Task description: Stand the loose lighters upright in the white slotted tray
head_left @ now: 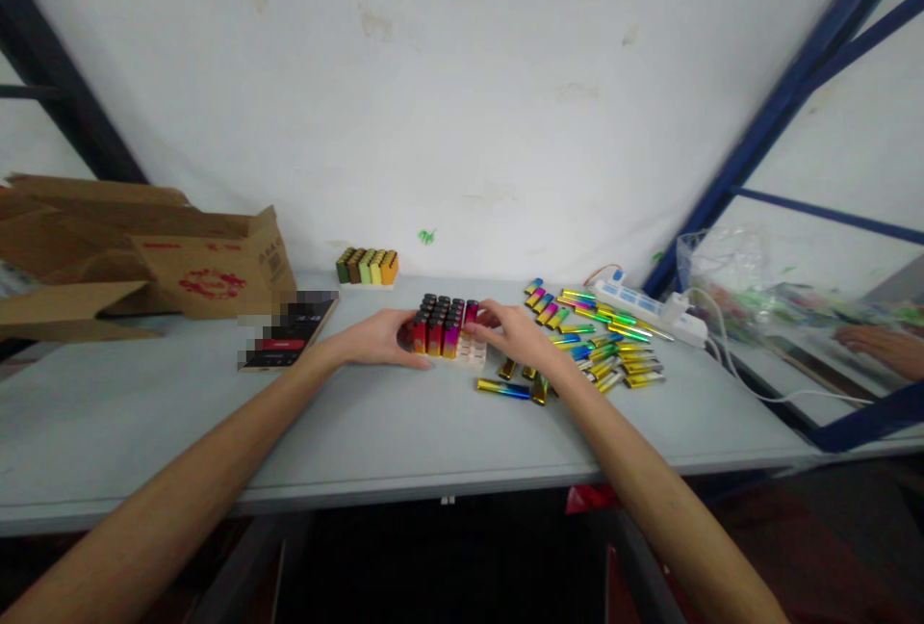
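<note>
A white slotted tray stands on the table, with rows of upright red-to-purple lighters filling its left part. Empty slots show at its front right. My left hand is wrapped round the tray's left end, thumb at the front and fingers partly hidden behind the lighters. At the right end, my right hand pinches an upright purple-red lighter over the slots; I cannot tell whether it is fully seated. Many loose shiny rainbow-coloured lighters lie spread on the table beside my right forearm.
Another block of green, brown and orange lighters stands against the wall. An open cardboard box and a dark screen device are at left. A white power strip with cables lies at right. Past the blue frame, another person's hand shows.
</note>
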The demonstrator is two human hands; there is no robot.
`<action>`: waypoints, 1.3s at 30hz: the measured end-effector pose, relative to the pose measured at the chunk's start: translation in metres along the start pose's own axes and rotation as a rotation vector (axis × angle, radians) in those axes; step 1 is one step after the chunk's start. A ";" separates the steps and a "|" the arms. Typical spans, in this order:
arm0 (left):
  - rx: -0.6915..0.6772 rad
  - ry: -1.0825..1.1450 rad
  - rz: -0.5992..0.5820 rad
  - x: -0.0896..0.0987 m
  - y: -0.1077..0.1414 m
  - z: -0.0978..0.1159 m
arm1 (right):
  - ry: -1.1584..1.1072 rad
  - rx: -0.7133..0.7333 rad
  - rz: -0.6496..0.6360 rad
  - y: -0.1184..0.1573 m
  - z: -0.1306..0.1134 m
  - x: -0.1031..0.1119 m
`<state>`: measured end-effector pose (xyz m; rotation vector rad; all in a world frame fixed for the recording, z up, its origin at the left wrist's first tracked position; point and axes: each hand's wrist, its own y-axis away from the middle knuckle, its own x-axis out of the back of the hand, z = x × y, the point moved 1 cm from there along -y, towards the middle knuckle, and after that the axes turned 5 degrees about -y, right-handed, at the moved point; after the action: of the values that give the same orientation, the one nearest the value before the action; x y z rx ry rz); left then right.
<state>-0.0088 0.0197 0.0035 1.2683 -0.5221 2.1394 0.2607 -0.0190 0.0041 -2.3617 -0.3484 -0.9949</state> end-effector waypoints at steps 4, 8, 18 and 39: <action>-0.011 -0.014 0.036 -0.003 -0.001 0.000 | 0.203 -0.098 0.178 -0.001 0.013 0.019; 0.004 -0.029 0.056 -0.006 -0.002 0.000 | 0.513 -0.366 0.278 0.006 0.042 0.045; 0.015 -0.033 0.035 -0.004 -0.002 0.002 | 0.680 -0.722 0.141 0.017 0.074 0.051; 0.035 -0.053 0.039 -0.003 -0.003 0.001 | 0.033 -0.329 0.392 0.000 0.058 0.037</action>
<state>-0.0054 0.0205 0.0013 1.3480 -0.5379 2.1602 0.3205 0.0156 -0.0026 -2.5580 0.3071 -0.9534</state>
